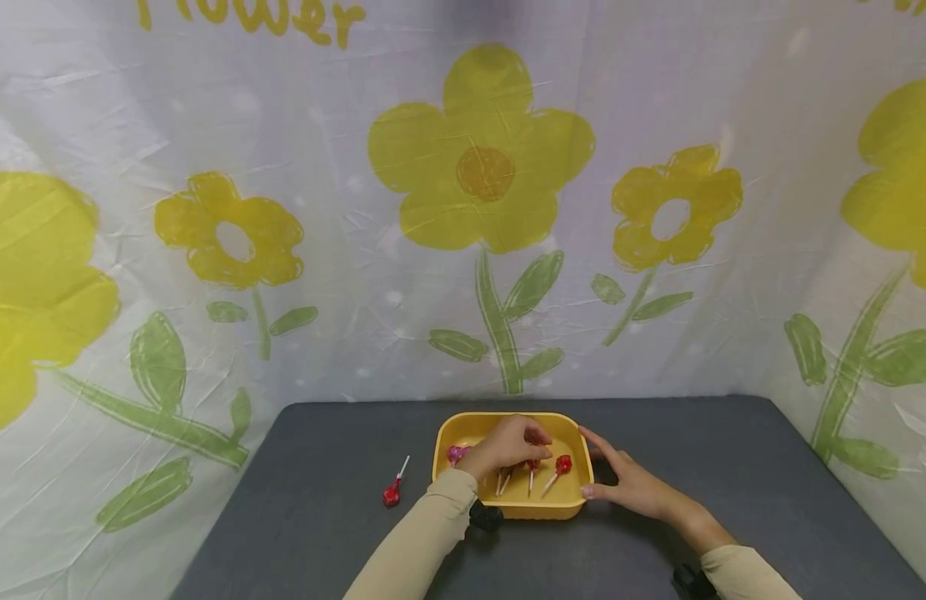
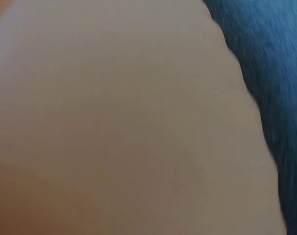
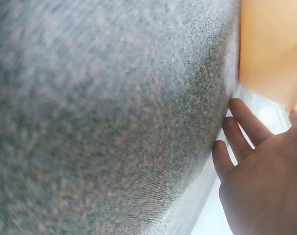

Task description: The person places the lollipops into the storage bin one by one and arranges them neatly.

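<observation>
A yellow plastic box (image 1: 541,510) stands on the dark table with several lollipops inside. My left hand (image 1: 508,443) reaches into it, its bent fingertips just above a red lollipop (image 1: 533,464); whether they pinch it is hidden. Another red lollipop (image 1: 563,464) lies to the right of those fingers, and a purple-pink lollipop (image 1: 455,454) shows at the left, partly behind the hand. My right hand (image 1: 633,490) rests against the box's right side, thumb and index finger spread along the rim. In the right wrist view its other fingers (image 3: 249,122) extend fairly straight beside the box.
A single red-wrapped lollipop (image 1: 392,493) lies on the dark table (image 1: 312,500) left of the box, its white stick pointing away. Behind the table hangs a white cloth (image 1: 342,333) with yellow flowers. Beige fabric (image 2: 129,107) fills most of the left wrist view.
</observation>
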Available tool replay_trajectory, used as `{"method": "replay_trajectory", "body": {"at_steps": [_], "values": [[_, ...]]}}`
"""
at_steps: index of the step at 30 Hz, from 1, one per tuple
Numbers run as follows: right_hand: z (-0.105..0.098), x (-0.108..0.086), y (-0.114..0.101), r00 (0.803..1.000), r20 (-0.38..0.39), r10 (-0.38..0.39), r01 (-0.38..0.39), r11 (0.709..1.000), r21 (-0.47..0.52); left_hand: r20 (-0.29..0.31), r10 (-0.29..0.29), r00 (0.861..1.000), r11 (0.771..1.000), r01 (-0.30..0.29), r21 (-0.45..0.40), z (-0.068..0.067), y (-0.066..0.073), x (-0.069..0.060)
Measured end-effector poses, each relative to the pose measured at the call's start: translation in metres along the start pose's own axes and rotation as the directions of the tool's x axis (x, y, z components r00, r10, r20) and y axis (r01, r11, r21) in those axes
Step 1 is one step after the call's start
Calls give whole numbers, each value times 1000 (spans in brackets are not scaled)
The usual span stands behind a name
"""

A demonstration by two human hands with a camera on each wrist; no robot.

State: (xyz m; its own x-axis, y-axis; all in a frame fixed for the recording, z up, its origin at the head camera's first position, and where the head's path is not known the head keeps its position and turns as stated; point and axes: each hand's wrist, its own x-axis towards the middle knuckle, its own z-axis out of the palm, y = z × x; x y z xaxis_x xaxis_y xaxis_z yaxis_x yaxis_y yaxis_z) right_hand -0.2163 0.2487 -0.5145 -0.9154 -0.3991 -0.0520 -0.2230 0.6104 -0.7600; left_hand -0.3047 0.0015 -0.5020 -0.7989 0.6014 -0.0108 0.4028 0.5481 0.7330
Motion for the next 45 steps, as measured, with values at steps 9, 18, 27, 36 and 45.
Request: {"method": "replay_trajectory", "body": {"at_steps": [9, 18, 27, 36, 45], "values": [[2, 0, 2, 1000, -9, 0, 0, 1000, -18, -44, 66, 997, 997, -68, -38, -27, 2, -17], [3, 0, 0, 999, -34, -34, 33, 999, -35, -139, 68, 988, 992, -82, -97, -81, 6, -57], [2, 0, -1, 1000, -28, -12, 11, 999, -51, -228, 12, 974, 991, -42, -128, -122, -27, -118], [0, 0, -1, 999, -35, -8, 6, 998, -54, -298, -37, 954, 992, -2, -129, -131, -69, -161], [2, 1, -1, 999, -32, 1, -4, 998, -64, -318, -69, 946, 987, 19, -159, -125, -73, -175]]}}
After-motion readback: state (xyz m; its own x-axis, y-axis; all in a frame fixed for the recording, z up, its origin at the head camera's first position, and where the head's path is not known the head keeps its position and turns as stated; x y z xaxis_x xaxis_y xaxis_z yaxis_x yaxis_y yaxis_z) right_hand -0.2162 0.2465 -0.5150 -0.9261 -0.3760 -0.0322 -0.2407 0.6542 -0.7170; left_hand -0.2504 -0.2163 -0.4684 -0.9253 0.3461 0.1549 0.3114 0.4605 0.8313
